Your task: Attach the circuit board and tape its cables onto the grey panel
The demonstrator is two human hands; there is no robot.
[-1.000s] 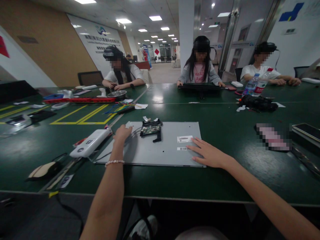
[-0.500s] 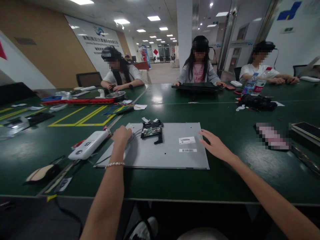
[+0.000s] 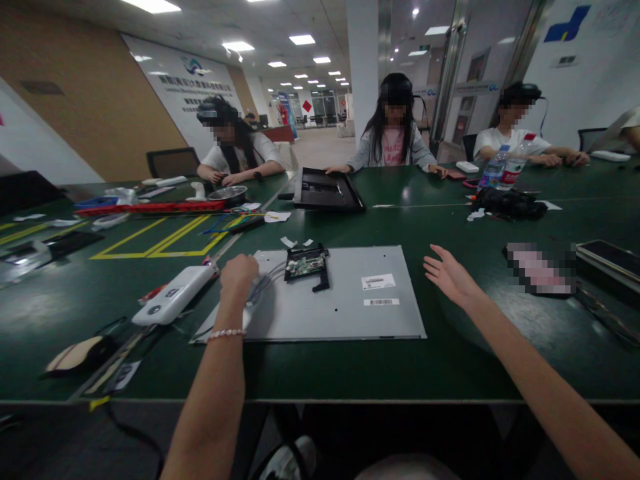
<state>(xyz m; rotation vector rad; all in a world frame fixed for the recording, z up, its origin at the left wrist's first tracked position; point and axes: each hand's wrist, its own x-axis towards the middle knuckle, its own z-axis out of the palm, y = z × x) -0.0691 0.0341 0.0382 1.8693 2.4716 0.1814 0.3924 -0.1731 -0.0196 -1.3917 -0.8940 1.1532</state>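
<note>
A grey metal-backed display panel lies flat on the green table. A small circuit board in a black bracket sits on its upper half, with grey cables curving from it toward my left hand. My left hand is closed at the panel's left edge, its fingers curled; what they hold, if anything, is hidden. To the right of the panel, my right hand is open and apart from it, fingers spread and holding nothing. Two white labels, one a barcode label, are stuck on the panel's right part.
At the left are a white power bank and a computer mouse. A phone lies at the right. Across the table, a co-worker's hand touches a black plastic frame. Bottles stand beyond a black bundle.
My right hand has moved right, away from the panel's edge. My left hand stays by the left edge. The co-worker opposite has tilted the black frame and shifted it left.
</note>
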